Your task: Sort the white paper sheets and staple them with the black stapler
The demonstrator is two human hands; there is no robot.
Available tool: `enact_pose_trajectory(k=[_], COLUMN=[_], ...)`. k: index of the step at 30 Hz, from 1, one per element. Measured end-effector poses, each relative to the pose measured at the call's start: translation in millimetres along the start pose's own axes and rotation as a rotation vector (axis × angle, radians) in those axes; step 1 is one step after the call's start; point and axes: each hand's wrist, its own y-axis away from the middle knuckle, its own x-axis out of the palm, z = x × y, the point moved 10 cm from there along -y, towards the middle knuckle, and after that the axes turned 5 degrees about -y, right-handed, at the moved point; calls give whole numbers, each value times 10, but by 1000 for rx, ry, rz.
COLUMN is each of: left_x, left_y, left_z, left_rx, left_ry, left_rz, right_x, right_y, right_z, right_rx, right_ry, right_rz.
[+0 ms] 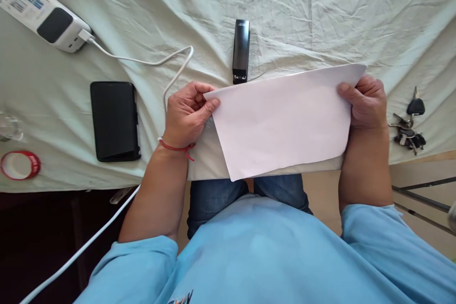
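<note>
A blank white sheet of paper [285, 121] is stretched between my two hands over the table's near edge, its left side tilted. My left hand [190, 111] pinches the upper left corner between thumb and fingers. On the other side, my right hand [366, 99] grips the upper right edge, thumb on top and fingers behind. Just beyond the paper's top edge lies a black stapler [241, 50], its near end close to the sheet. Whether there is more than one sheet, I cannot tell.
Wrinkled pale cloth [285, 19] covers the table. To the left lie a black smartphone [114, 121], a red tape roll [20, 165] and a white power strip [60, 26] with a white cable [142, 61]. A bunch of keys [408, 128] rests at the right.
</note>
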Motion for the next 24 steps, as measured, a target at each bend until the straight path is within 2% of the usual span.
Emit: enact_pose_trajectory(k=[6,10,16,20,24], left_x=[-51,-11,-93,-87,-27], left_y=[-41,-40,-6,1,-2], left_z=[33,-23,-15,-14,-93], left_rx=[12,43,30,30,40], left_ry=[122,169,88,14,25], left_rz=[-79,-72,-103,-58,-42], right_x=[-81,-134,-22,27,-17], right_y=[-44,-81,-81,-61,-98], right_z=[41,99,92,98,90], right_rx=[-143,-254,-272,-264,-269], right_ry=[15,-3,-34,62,153], right_rz=[-75,-133,-81,-88,-131])
